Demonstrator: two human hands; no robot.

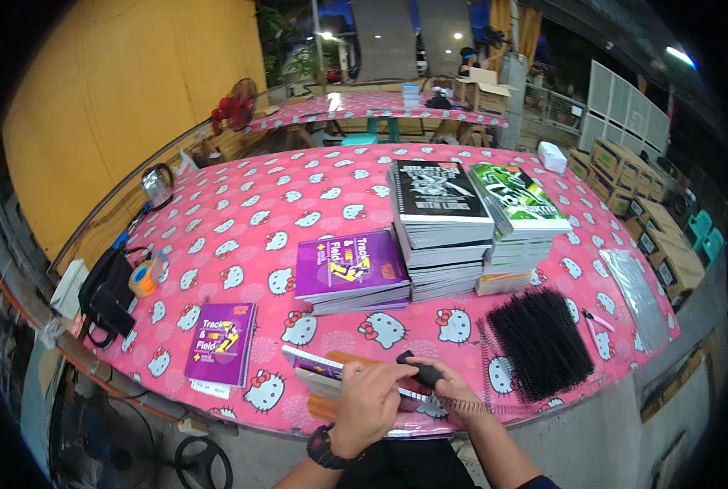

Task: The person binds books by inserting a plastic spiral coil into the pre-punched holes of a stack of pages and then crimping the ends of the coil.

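Note:
At the table's near edge, my left hand (368,401) grips a purple-covered book (307,359) standing on its edge, with its index finger stretched toward a small black rounded tool (421,371). My right hand (455,389) is closed around a dark spiral binding coil (468,405) by the book's right end, against the black tool. The tool's exact kind is hard to make out. Partly hidden beneath the book is an orange-brown wooden piece (323,407). Loose black spiral coils (539,342) lie in a thick bunch to the right of my right hand.
Purple books (351,265) are stacked beyond my hands, beside taller piles of black notebooks (441,196) and green notebooks (519,200). One purple book (221,342) lies at left. Pink-handled pliers (598,322), clear plastic sheets (634,297), tape rolls (145,277) and a kettle (158,185) sit near the edges.

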